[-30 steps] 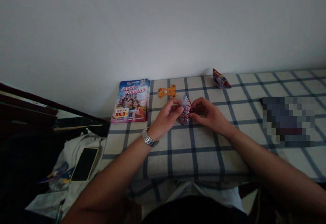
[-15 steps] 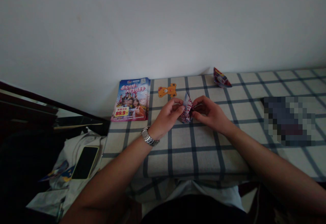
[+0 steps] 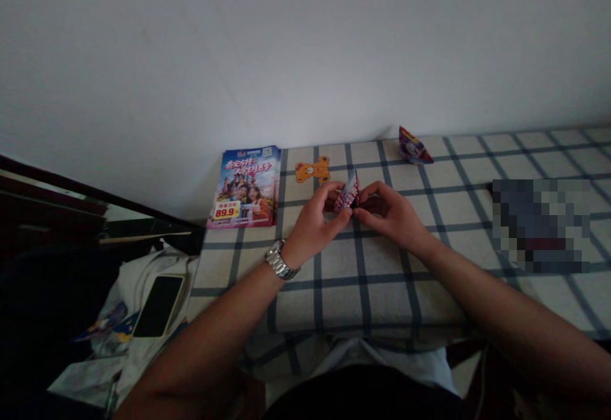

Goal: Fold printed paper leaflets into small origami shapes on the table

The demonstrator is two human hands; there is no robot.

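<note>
Printed paper [image 3: 347, 196] is pinched between left hand [image 3: 316, 221] and right hand [image 3: 395, 217] — fingertips nearly together. Near left, a phone [image 3: 159, 307] lies on a white bag [image 3: 131, 277] — contents hidden.

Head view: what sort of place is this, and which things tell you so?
Probably a room in a home or dormitory: a checked tablecloth reaches to a plain wall, and a smartphone lies off its left side.

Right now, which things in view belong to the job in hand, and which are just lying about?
Belonging to the job:
folded printed paper, held by the left hand and right hand
probably the similar folded piece, untouched

Apparently just lying about:
flyer stack, though possibly related
orange bear figure
phone
pixelated dark item
</note>
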